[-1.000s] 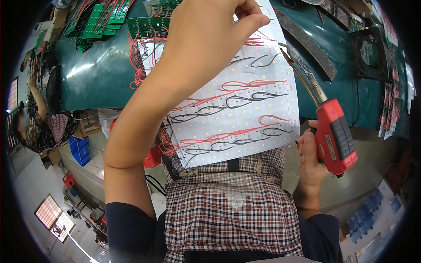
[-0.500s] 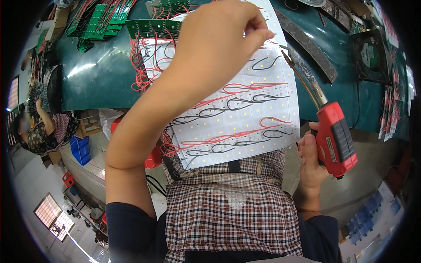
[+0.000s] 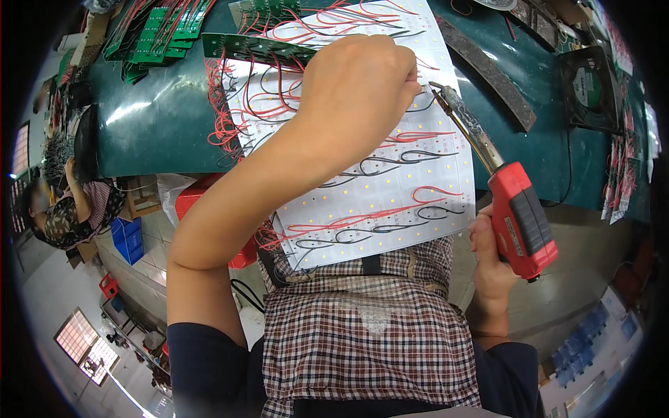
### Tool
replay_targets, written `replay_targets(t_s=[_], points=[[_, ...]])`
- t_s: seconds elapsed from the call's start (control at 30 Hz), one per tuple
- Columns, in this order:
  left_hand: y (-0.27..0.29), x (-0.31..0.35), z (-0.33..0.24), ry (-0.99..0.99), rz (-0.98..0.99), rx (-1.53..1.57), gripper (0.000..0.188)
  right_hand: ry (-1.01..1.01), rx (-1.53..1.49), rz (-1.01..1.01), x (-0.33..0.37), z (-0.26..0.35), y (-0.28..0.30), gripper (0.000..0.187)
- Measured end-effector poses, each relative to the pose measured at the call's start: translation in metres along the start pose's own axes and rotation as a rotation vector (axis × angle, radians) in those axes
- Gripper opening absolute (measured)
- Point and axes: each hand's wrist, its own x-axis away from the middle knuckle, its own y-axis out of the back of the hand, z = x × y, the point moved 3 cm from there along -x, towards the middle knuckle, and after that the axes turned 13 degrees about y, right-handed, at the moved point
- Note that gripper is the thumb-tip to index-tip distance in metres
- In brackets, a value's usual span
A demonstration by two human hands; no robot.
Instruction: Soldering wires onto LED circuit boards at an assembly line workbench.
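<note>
A white LED panel (image 3: 390, 187) with rows of small yellow chips and red and black wires lies over the table edge and my lap. My left hand (image 3: 359, 80) is above its upper right part, thumb and fingers pinched on what looks like a thin black wire (image 3: 420, 109); the grip itself is partly hidden. My right hand (image 3: 493, 261) is closed round a red-and-black soldering gun (image 3: 524, 219). Its metal tip (image 3: 437, 89) points up and left, close beside my left fingertips. A green circuit board strip (image 3: 258, 49) with red wires stands on the panel's far left part.
More green boards (image 3: 164, 31) with red wires lie on the green table (image 3: 153, 132) at far left. A dark curved bar (image 3: 488, 76) and a black fan-like unit (image 3: 591, 90) are to the right. Another person (image 3: 66, 209) sits at left, near a blue crate (image 3: 127, 240).
My left hand has come down toward the panel, its pinched fingers now lower. The soldering gun has shifted left, bringing its tip beside those fingers.
</note>
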Motion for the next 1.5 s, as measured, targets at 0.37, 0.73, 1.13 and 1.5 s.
replay_targets(t_s=[0.37, 0.73, 1.13, 1.5], points=[[0.001, 0.001, 0.002, 0.002, 0.015, -0.003, 0.015, 0.096, 0.046, 0.058, -0.004, 0.002, -0.001, 0.018], [0.001, 0.0, 0.001, 0.004, 0.015, -0.006, 0.015, 0.072, 0.067, 0.029, 0.0, 0.005, -0.001, 0.018], [0.005, -0.012, 0.012, -0.002, 0.148, 0.191, 0.016, -0.074, -0.077, -0.146, -0.002, 0.012, -0.002, 0.021], [-0.008, -0.061, 0.099, 0.461, 0.542, 1.829, 0.023, 0.019, -0.14, -0.184, -0.007, 0.018, -0.004, 0.02]])
